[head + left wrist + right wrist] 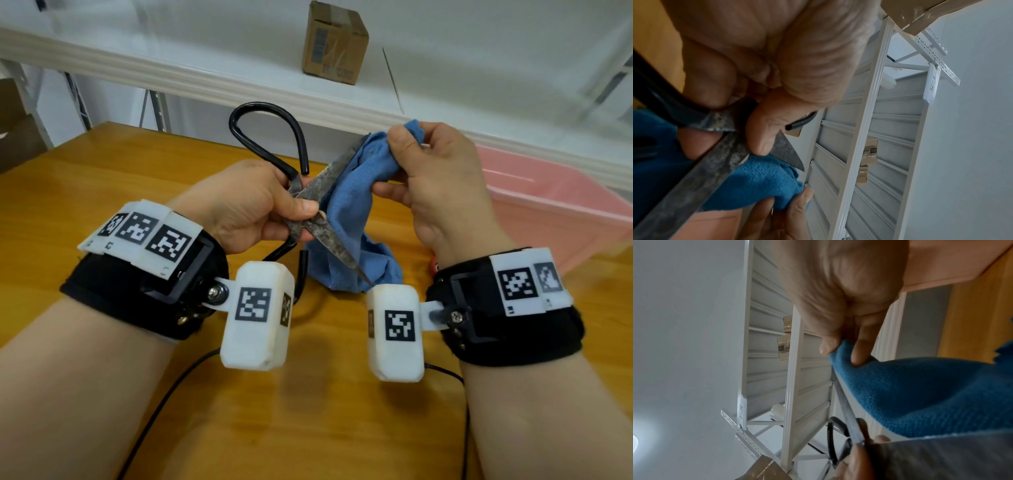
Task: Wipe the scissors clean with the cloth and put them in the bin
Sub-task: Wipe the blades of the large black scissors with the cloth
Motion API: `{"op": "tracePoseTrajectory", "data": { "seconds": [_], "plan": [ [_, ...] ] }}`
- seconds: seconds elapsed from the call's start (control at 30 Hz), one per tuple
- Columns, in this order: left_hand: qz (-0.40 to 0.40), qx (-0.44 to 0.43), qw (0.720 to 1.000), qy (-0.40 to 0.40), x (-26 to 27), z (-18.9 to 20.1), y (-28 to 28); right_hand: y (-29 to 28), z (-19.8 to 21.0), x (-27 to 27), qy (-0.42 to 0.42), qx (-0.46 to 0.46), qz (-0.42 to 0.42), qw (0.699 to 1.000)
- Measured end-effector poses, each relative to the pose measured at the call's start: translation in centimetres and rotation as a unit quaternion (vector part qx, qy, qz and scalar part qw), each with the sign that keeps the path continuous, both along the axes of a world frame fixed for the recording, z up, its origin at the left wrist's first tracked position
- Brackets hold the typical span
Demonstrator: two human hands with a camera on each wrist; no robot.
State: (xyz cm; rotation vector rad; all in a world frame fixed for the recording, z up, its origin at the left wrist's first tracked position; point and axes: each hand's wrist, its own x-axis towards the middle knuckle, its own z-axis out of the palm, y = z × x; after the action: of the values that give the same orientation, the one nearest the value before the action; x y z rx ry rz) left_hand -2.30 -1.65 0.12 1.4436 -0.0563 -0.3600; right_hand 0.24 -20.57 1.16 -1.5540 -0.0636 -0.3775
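Observation:
Large dark metal scissors [317, 192] with black looped handles are held above the wooden table, blades spread apart. My left hand [260, 205] grips them at the pivot, thumb on the blade [729, 155]. A blue cloth [356, 192] is wrapped over the far blade, its tail hanging down to the table. My right hand [431, 178] pinches the cloth [920, 392] around that blade near its tip [795, 162]. The near blade points down towards me. The pink bin [555, 205] stands at the right on the table.
A wooden table [102, 164] lies beneath both hands. Behind it runs a white shelf rail [239, 85] with a cardboard box [334, 42] on the shelf. Black cables [164, 394] trail over the table near my wrists. A small red thing [434, 265] peeks beside my right wrist.

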Motion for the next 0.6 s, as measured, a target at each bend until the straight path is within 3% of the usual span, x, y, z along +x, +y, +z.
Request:
{"op": "tracePoseTrajectory", "data": {
  "seconds": [0.17,0.37,0.6],
  "plan": [
    [-0.004,0.013,1.000,-0.003,-0.06,-0.06,-0.11,0.26,-0.11,0.04,-0.013,0.022,0.021,0.999],
    [-0.007,0.044,0.999,-0.005,-0.03,-0.40,-0.47,0.96,-0.76,-0.04,-0.047,-0.103,0.025,0.993],
    [-0.018,0.049,0.999,-0.002,-0.01,-0.33,-0.37,0.28,-0.50,-0.53,-0.038,-0.120,0.050,0.991]
  ]
}}
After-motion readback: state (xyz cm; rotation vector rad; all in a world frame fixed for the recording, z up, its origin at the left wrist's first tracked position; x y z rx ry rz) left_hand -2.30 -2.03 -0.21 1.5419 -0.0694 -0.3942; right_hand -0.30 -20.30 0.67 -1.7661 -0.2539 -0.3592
